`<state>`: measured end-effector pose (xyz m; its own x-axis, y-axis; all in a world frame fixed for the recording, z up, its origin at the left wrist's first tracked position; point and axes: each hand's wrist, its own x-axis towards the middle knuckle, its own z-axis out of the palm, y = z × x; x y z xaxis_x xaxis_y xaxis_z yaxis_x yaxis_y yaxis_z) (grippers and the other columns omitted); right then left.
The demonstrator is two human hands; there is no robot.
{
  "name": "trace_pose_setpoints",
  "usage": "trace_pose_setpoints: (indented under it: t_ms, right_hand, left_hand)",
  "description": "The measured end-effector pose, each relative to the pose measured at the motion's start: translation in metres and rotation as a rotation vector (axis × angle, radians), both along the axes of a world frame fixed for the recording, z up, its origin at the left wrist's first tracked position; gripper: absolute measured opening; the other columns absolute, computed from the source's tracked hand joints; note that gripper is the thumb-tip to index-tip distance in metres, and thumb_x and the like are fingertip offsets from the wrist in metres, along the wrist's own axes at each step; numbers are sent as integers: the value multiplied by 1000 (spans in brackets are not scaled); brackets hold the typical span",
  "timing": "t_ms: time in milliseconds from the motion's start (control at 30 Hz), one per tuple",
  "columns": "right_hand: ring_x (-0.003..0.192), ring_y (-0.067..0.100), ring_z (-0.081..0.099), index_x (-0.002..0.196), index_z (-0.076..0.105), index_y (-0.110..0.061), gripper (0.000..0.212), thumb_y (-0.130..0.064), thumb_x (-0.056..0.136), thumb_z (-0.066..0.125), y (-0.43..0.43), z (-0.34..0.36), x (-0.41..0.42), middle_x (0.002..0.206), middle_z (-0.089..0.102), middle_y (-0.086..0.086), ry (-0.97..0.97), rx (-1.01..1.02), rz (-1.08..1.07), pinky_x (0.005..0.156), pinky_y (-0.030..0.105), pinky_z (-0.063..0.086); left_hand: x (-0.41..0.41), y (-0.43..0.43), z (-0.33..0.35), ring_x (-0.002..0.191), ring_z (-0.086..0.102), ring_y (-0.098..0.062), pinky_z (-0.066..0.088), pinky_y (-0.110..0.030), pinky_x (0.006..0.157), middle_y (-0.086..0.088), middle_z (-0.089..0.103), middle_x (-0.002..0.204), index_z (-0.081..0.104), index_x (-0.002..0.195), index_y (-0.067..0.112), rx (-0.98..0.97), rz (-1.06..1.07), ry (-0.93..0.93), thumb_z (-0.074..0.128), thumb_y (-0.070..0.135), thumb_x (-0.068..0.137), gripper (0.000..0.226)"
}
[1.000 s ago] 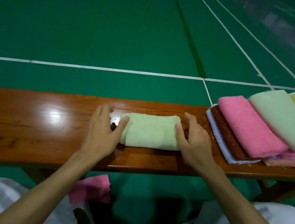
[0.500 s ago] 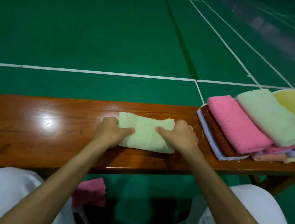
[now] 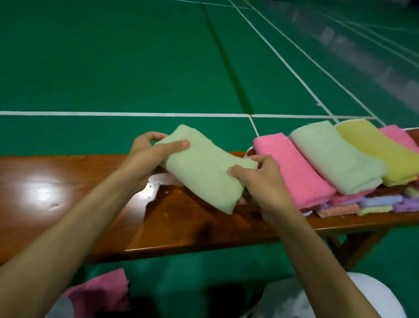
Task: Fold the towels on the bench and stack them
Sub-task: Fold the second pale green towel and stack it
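Note:
A folded light-green towel [image 3: 202, 173] hangs tilted just above the brown wooden bench [image 3: 47, 200]. My left hand [image 3: 150, 153] grips its far left end, thumb on top. My right hand [image 3: 259, 181] pinches its right end. Right of it, folded towels lie in an overlapping row on the bench: a pink towel [image 3: 293, 171], a pale green towel [image 3: 335, 157], a yellow towel [image 3: 381, 153] and another pink towel [image 3: 411, 151].
Under the row lie several flat cloths [image 3: 376, 204] in lilac, blue and orange. A pink cloth [image 3: 100, 294] lies on the green court floor below the bench, between my white-clad knees. The left half of the bench shows a bright glare.
Both hands have taken hold of the folded light-green towel and lifted it off the bench, carrying it right toward the row. The view has swung right, showing more of the row.

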<state>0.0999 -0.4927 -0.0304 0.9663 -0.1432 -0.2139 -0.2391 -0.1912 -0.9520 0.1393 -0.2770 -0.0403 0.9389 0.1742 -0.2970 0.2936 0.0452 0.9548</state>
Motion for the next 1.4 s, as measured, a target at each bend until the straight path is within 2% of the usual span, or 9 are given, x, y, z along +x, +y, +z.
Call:
trace_pose_setpoints:
  t_ms: [100,233,400,567,667,1033,1100,1200,1400]
  right_hand:
    - [95,22,69,119,53,-18,45,-15,81,78,-26,17,-2,108,65,7,-38,81,-98,75,51,63]
    - [79,20,72,104,68,-12,17,-13,88,72,-68,37,-2,95,72,9,-84,39,-160,63,44,64]
    - [73,23,71,83,74,-15,20,-33,89,69,-120,31,-1,82,74,3,-130,-269,-329,75,52,62]
    - [75,22,58,104,78,-19,42,-53,91,58,-128,15,-6,82,71,2,-127,-932,-309,72,35,52]
    - [74,21,51,105,78,-18,46,-56,93,54,-123,13,-5,84,69,4,-111,-1087,-304,66,31,41]
    - [96,26,60,105,79,-16,38,-48,88,70,-110,25,-14,115,67,6,-532,-1159,-372,67,31,41]
    - [127,29,48,119,74,-17,53,-59,88,62,-105,20,-10,135,61,8,-468,-1215,-150,87,42,50]
    - [149,35,29,142,56,-19,69,-63,91,45,-103,4,-7,160,39,14,-392,-1271,141,121,54,25]
    - [147,28,36,154,41,-17,66,-55,101,30,-114,-23,-9,159,43,10,-394,-1260,77,122,52,25]
  left_hand:
    - [28,-36,18,66,70,-12,58,-28,56,-11,72,108,60,126,7,-51,-14,-71,92,22,74,63]
    - [65,-94,34,66,68,-9,54,-23,55,-4,71,106,59,125,9,-37,-76,-144,92,29,74,64]
    - [93,-159,29,70,66,-16,55,-27,58,-8,71,105,59,121,9,9,-158,-164,94,29,72,63]
    - [95,-184,-14,97,68,-23,58,-41,86,2,70,103,58,87,28,430,-193,-133,90,61,52,57]
    - [93,-181,-20,97,70,-24,60,-45,84,1,72,100,60,83,26,390,-192,-138,88,64,48,58]
    - [78,-162,-18,97,64,-17,53,-33,83,-1,65,112,63,125,20,229,-297,-275,75,62,74,67]
    - [67,-167,-22,106,64,-19,55,-41,95,-2,64,121,56,132,18,239,-300,-306,67,60,77,70]
    - [61,-179,-31,115,62,-23,51,-49,102,-5,62,128,49,134,22,243,-267,-361,57,62,82,65]
    - [68,-214,-23,131,49,-26,39,-50,113,-9,50,142,41,145,18,311,-330,-503,41,37,108,41]
